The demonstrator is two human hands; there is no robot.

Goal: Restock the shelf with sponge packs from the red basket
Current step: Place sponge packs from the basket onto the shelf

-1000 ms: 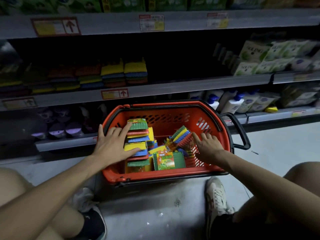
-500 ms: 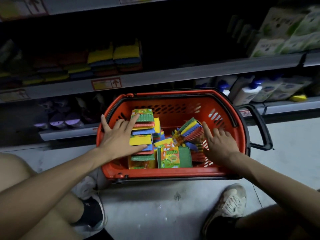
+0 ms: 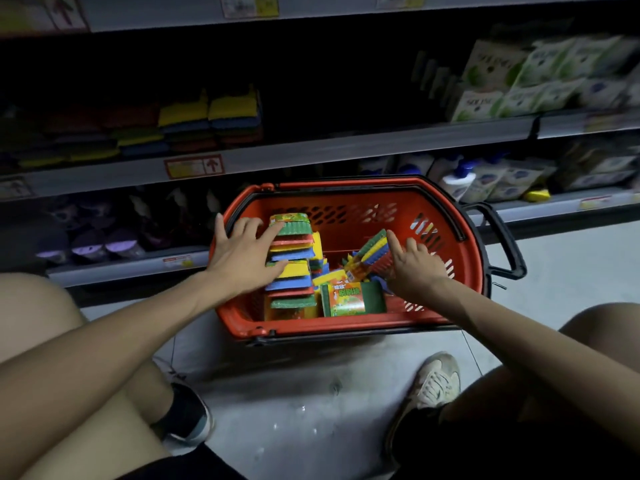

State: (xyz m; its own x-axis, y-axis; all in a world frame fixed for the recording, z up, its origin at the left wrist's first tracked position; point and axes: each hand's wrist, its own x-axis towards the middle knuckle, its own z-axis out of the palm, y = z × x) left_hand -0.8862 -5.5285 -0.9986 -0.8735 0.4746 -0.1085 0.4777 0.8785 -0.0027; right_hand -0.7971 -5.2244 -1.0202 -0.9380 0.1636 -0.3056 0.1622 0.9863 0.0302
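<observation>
Head view: basket (image 3: pixel 346 216) sits on the floor, just below the shelf (image 3: pixel 311 152). The packs are all inside it:
- a stack (image 3: pixel 294 268) along the left side
- a tilted pack (image 3: pixel 374 249) right of centre
- a green pack (image 3: pixel 349 299) on edge by the near wall

Left hand (image 3: pixel 242 259) rests on the stack, fingers straight and spread wide, nothing gripped. Right hand (image 3: pixel 415 268) is on the tilted pack, fingers loosely bent, index raised. Thumb is hidden, so can't tell if it pinches.

Step, I'd say: grabbing the first load.

Left: hook the thumb under the stack's edge and clamp several packs at once. The wrap looks slick, so squeeze across the flat faces or they'll fan out. Right: take the tilted pack by its edges. Lift straight up over the rim, then go for the dark gap right of the shelved packs (image 3: pixel 207 123). Lay them flat like those.
</observation>
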